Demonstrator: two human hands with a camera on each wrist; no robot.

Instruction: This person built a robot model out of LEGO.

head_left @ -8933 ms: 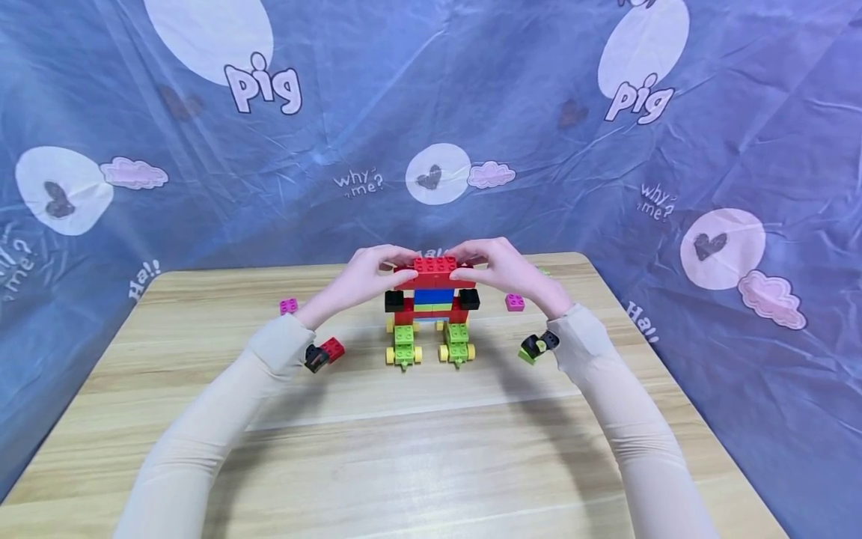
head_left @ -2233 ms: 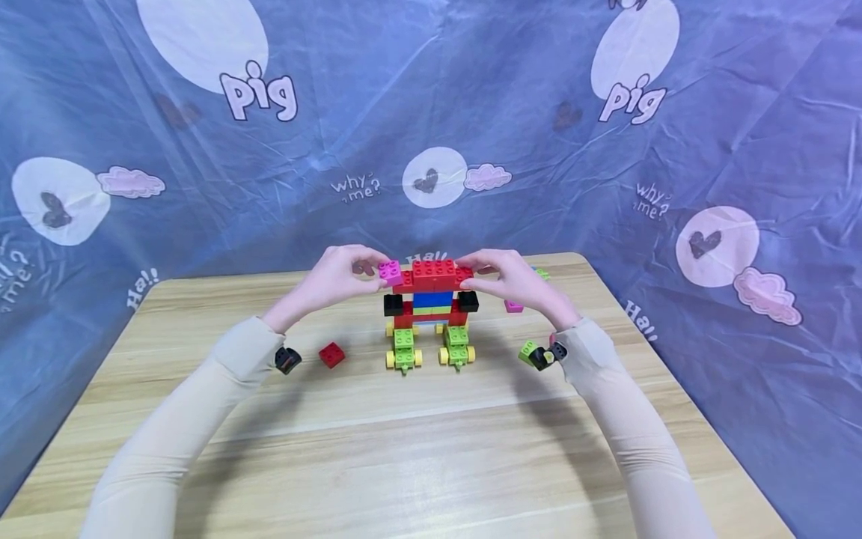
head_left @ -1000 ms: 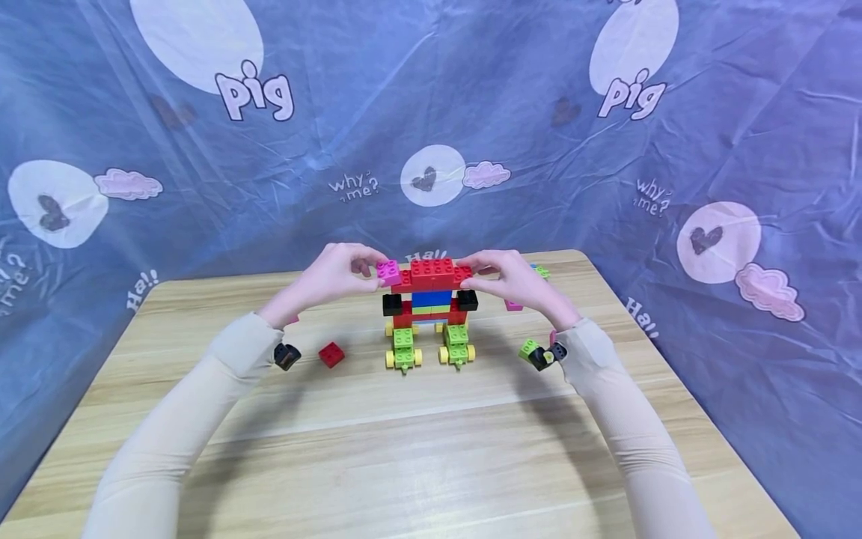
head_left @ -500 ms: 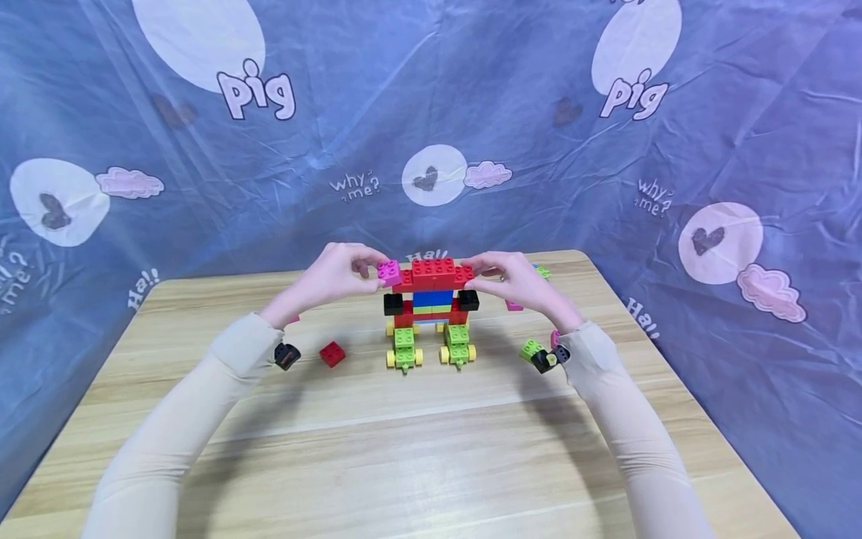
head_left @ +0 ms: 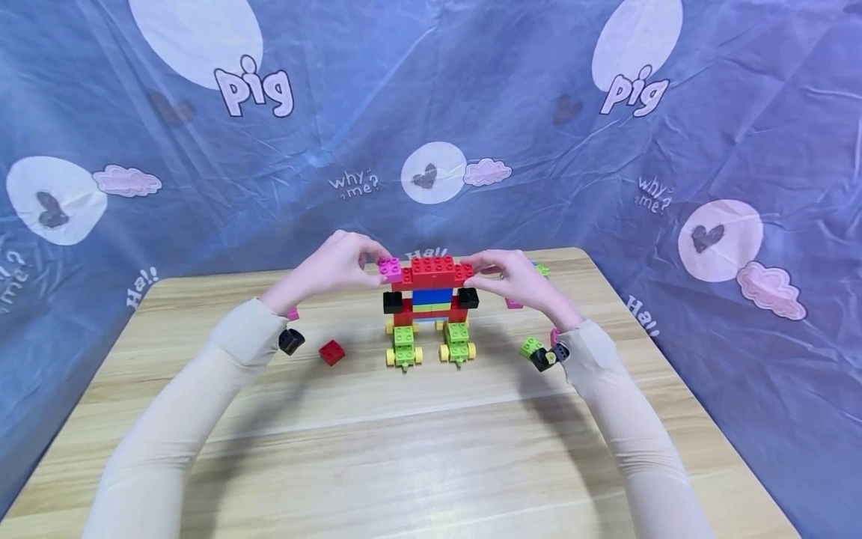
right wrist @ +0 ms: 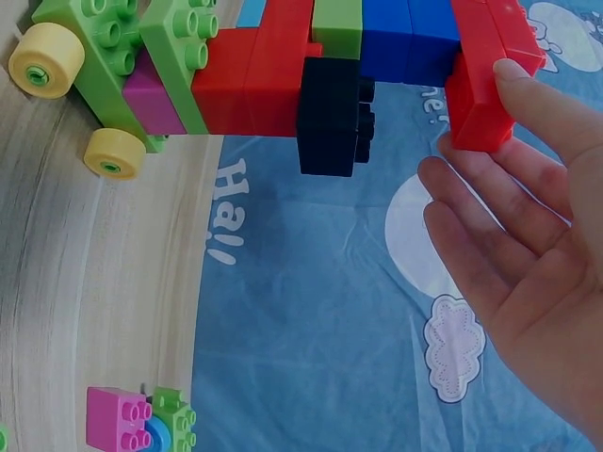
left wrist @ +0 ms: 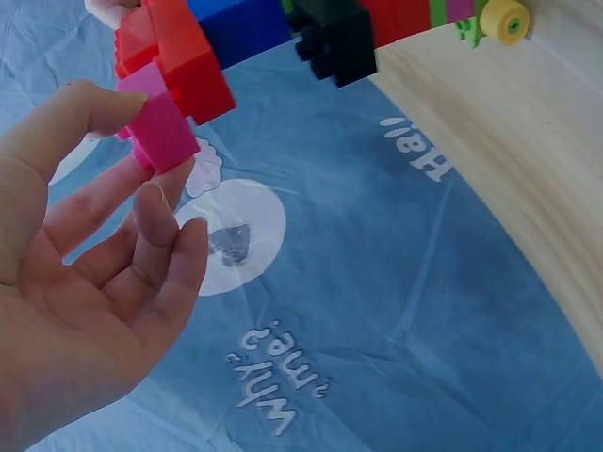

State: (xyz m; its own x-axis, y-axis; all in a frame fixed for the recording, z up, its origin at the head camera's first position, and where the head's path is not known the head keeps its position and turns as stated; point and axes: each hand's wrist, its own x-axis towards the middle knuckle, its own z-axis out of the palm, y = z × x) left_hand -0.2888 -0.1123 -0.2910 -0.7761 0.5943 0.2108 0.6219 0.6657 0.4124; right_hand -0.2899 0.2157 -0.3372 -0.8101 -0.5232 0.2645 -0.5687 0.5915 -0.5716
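A figure of toy building bricks stands mid-table: red bricks [head_left: 432,278] across the top, blue bricks [head_left: 432,297] below, black bricks [head_left: 393,302] at the sides, green wheeled bases [head_left: 404,346] underneath. My left hand [head_left: 339,263] pinches a pink brick [left wrist: 165,127] between thumb and fingers at the left end of the red top row. The pink brick meets the red there; whether it is pressed on fully I cannot tell. At the opposite end, my right hand [right wrist: 532,212] grips the red end brick [right wrist: 479,108], thumb on one face and fingers on the other.
On the wooden table [head_left: 404,449], a loose red brick [head_left: 331,352] and a black piece [head_left: 291,342] lie to the left. Green and black bricks [head_left: 539,355] lie near the right sleeve, with a pink brick [head_left: 515,304] farther back. A blue patterned cloth [head_left: 431,90] hangs behind.
Earlier both hands gripped the top red bricks; the left now holds a pink brick at their left end. The left-side red and black bricks have come apart. Lately, the left hand rose slightly.
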